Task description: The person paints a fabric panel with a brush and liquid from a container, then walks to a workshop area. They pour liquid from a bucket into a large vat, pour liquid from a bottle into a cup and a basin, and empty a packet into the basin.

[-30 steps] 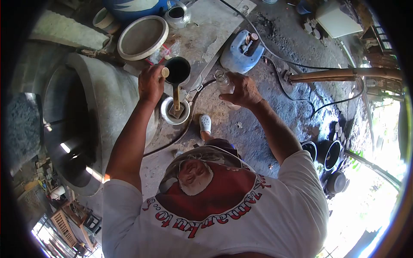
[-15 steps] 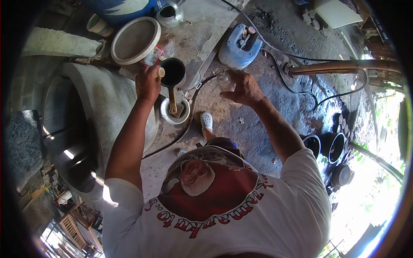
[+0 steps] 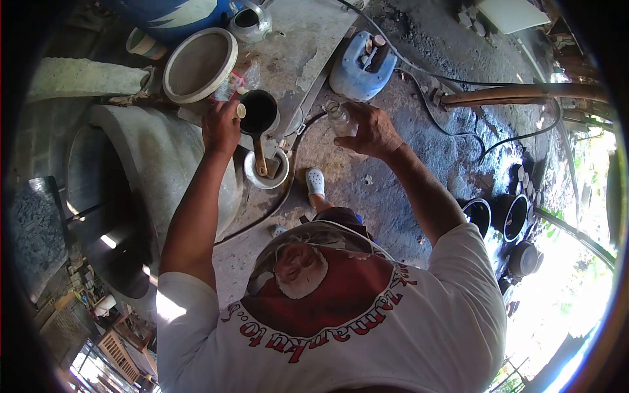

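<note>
My left hand (image 3: 221,128) is closed around a small tan cap or cork (image 3: 240,111), held right beside the rim of a black ladle cup (image 3: 259,112). The ladle's brass handle (image 3: 261,156) slopes down into a white bowl (image 3: 266,171). My right hand (image 3: 372,131) grips a small clear glass bottle (image 3: 337,118), tilted with its open mouth toward the ladle and a small gap between them. Both hands hover over a grey concrete slab (image 3: 304,36).
A large concrete ring (image 3: 152,164) lies at the left. On the slab stand a round grey lid (image 3: 200,64) and a metal kettle (image 3: 247,19). A blue jerrycan (image 3: 362,64), a black hose (image 3: 452,134), dark pots (image 3: 501,219) and my white clog (image 3: 315,183) are on the ground.
Both hands have stayed beside the ladle with the cap and the bottle. The view has shifted slightly, so everything sits a little higher and further left in frame.
</note>
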The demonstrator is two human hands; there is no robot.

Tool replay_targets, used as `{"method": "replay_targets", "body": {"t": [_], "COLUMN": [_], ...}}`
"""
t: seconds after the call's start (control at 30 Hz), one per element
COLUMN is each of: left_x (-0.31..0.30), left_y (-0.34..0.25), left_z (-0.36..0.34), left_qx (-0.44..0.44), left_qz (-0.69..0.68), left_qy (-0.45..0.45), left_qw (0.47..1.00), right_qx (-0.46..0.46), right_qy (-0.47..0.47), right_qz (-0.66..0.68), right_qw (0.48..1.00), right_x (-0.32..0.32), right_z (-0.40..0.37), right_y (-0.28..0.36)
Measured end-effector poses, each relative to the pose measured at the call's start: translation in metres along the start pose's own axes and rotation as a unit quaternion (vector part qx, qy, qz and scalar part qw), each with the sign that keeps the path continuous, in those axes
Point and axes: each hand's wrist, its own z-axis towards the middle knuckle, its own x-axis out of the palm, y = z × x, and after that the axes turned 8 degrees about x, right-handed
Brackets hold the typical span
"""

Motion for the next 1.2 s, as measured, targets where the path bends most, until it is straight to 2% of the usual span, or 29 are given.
{"method": "replay_targets", "body": {"t": [1.2], "left_x": [0.0082], "left_y": [0.004], "left_z": [0.0072], "left_qx": [0.053], "left_qz": [0.015], "left_qy": [-0.024], "left_qw": [0.998], "right_qx": [0.007], "right_qy": [0.011], "right_qz": [0.0], "right_qw": [1.0], "right_x": [0.0005], "right_z": [0.0042], "right_y": [-0.0015]}}
